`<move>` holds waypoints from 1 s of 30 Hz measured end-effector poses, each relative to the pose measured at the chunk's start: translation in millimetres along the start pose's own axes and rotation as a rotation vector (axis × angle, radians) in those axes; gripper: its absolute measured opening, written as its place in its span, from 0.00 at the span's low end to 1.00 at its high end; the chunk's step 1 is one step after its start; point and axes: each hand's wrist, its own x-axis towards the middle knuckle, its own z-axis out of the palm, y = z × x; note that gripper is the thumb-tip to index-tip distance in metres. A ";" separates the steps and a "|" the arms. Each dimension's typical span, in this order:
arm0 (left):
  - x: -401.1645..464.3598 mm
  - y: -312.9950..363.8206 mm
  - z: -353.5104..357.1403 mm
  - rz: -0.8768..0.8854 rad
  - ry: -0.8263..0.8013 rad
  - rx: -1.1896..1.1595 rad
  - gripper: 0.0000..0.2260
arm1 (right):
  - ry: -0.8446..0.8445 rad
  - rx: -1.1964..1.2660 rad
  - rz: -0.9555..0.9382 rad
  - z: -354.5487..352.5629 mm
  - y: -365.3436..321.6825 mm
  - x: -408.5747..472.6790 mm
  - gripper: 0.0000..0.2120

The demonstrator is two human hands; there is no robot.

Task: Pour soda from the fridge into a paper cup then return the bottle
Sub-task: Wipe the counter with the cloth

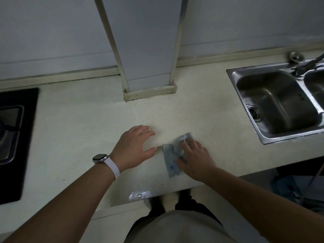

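On the speckled cream stone desk [78, 130], a crumpled blue-grey cloth [172, 155] was pressed under the right hand [194, 156], fingers flat; left hand [135, 146] spread. No soda bottle or paper cup was spotted, so pouring probably wasn't started.

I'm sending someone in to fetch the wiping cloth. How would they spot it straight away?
Find the steel sink at the right of the pale countertop. Left of it, near the front edge, the right hand presses on a crumpled blue-grey cloth. It is the only loose item on the counter.
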 end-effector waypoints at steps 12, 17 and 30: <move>-9.6 -17.2 -6.3 -0.068 -0.016 -0.010 0.25 | -0.085 -0.089 0.174 44.9 -11.8 31.3 0.47; -4.9 -29.3 -12.1 -0.098 -0.020 0.014 0.26 | -0.031 -0.140 0.128 48.5 -6.2 53.3 0.46; 18.0 -50.0 -29.1 -0.158 0.039 0.001 0.27 | -0.017 -0.198 -0.048 35.2 -8.6 132.4 0.44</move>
